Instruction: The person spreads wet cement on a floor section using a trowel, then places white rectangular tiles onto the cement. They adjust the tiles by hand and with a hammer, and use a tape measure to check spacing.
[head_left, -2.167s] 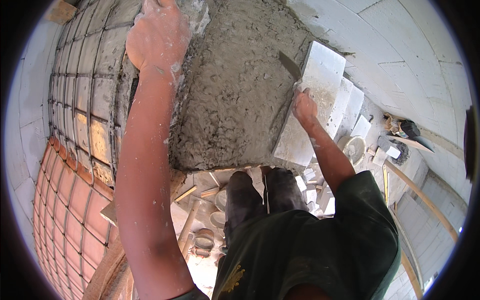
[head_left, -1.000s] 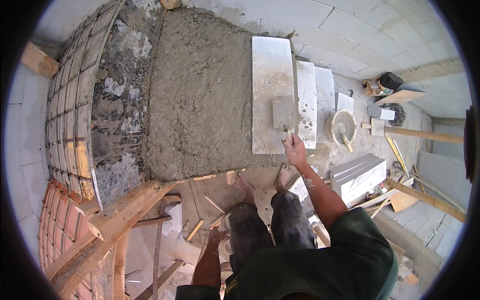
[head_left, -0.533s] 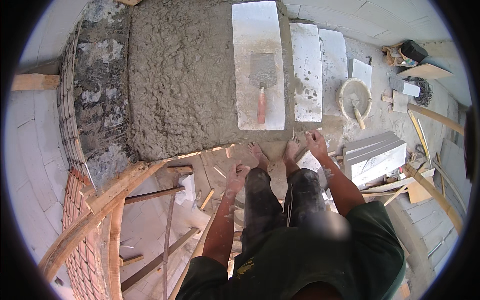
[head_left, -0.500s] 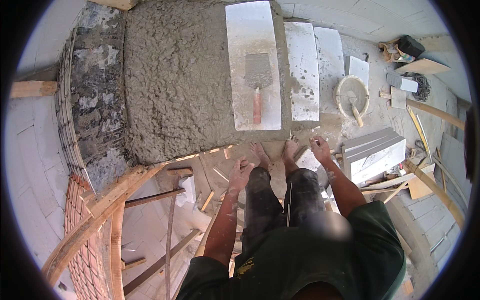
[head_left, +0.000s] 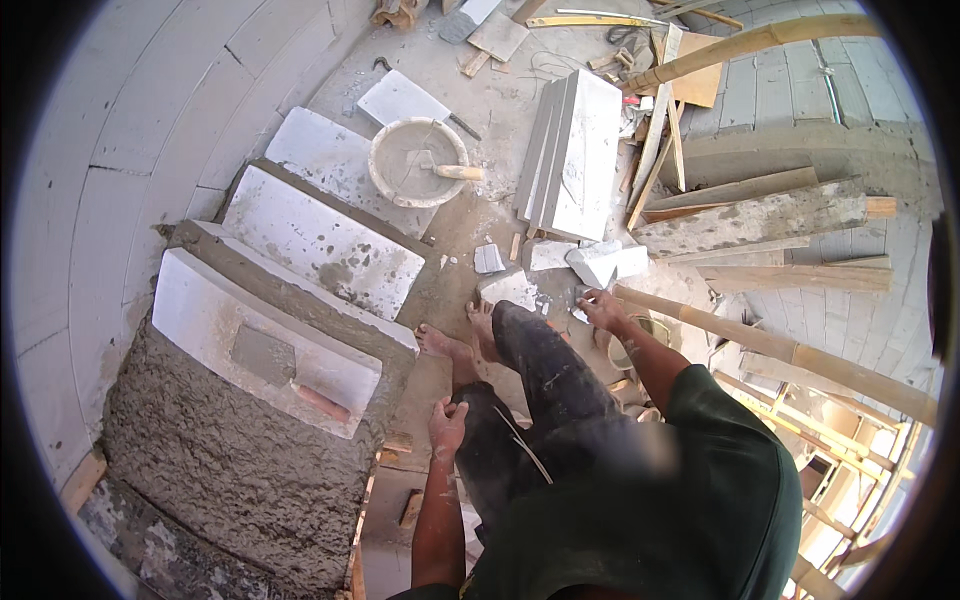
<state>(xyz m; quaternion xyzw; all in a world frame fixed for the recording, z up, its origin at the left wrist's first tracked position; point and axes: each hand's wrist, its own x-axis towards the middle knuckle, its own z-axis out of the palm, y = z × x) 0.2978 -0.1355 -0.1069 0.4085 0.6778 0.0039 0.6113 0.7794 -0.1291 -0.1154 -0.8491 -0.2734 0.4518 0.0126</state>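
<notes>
Grey wet concrete (head_left: 220,455) spreads across the lower left, and a white slab (head_left: 195,295) lies on it along the upper edge. On that slab rests a trowel (head_left: 263,355), blade flat, its reddish handle pointing right. Just beyond, a spattered white slab (head_left: 325,243) forms the next step. Farther right stands a round bucket (head_left: 376,172) with a light-handled tool in it. The left hand (head_left: 447,425) is beside the knee, fingers bent inward; the right hand (head_left: 602,310) is near broken white blocks (head_left: 608,262), fingers likewise bent. Both are small in view, so I cannot tell how tightly they close or whether either holds anything. Rightmost lie wooden planks (head_left: 760,222).
</notes>
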